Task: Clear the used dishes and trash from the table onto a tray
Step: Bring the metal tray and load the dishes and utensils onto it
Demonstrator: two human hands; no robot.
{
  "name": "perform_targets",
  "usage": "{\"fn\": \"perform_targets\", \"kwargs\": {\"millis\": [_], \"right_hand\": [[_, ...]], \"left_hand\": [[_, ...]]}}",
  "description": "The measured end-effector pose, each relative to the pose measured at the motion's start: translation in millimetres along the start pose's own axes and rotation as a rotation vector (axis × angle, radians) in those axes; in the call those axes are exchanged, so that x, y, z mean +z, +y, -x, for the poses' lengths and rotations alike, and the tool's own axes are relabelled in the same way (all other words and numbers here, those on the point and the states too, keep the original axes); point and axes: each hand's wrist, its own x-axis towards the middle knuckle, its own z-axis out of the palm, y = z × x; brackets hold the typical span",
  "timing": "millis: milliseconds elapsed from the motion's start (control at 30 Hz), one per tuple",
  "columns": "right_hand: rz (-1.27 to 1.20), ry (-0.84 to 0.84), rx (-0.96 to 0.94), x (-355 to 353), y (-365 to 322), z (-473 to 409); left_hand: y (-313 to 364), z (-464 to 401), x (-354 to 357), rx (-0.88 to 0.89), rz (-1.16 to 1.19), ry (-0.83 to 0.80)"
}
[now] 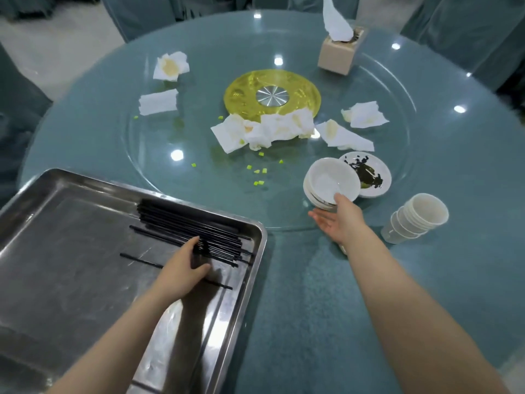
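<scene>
A steel tray (71, 223) sits at the table's near left, holding a bundle of black chopsticks (181, 220). My left hand (181, 268) rests inside the tray, its fingers around the near ends of the chopsticks. My right hand (339, 220) holds a tilted stack of white bowls (331, 182), thumb on the rim of the top bowl and fingers under the stack. Behind the stack lies a white saucer (372, 173) smeared with dark sauce. Several used napkins (264, 129) are strewn on the glass turntable.
A stack of white cups (417, 217) lies tilted at the right. A tissue box (339, 54) stands at the far right of the turntable (199, 172). Small green food bits (260, 172) dot the glass. Covered chairs (468, 32) ring the table.
</scene>
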Motion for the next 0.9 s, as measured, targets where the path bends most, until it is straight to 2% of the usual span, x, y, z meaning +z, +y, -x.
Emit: {"fn": "perform_targets", "kwargs": {"millis": [200,567,733,900], "right_hand": [[0.058,0.028,-0.049,4,14,0],[0.495,-0.309,-0.073,61,80,82],[0.698,-0.42,-0.04,77,119,108],[0.879,-0.415,0.015,77,160,120]], "left_hand": [[1,2,-3,-0.009,0.066,0.039],[8,32,-19,-0.01,0.578,0.112],[9,52,-31,-0.135,0.918,0.039],[-13,75,-34,-0.295,0.934,0.045]]}}
